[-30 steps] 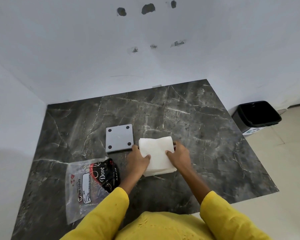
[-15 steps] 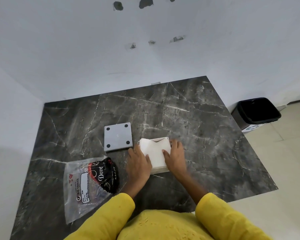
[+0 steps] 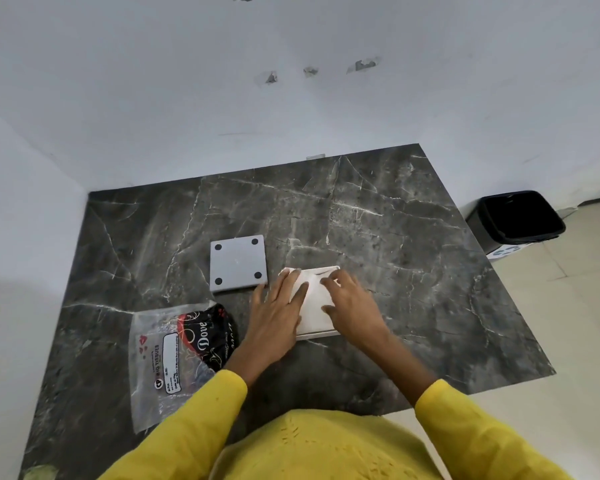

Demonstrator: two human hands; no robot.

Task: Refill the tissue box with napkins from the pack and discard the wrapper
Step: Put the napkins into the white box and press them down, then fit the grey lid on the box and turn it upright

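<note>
**Both hands pressed flat on napkins in the tissue box**

At the centre of the frame, the white tissue box (image 3: 317, 332) sits on the dark marble tabletop (image 3: 395, 244), with a stack of white napkins (image 3: 312, 292) lying in it. The left hand (image 3: 274, 317) lies palm down over the stack's left side, fingers spread wide and flat, gripping nothing. The right hand (image 3: 352, 306) lies over the right side, fingers loosely splayed and slightly curled, fingertips resting on the napkins; it holds nothing either.

Just left of the box and a little higher in the frame, a grey square lid (image 3: 238, 263) with four black dots lies flat. At lower left, the clear plastic wrapper (image 3: 160, 362) lies crumpled beside the left forearm, a black printed part near its right edge. At the right edge, a black bin (image 3: 520, 216) stands on the floor, well apart from the table's things.
</note>
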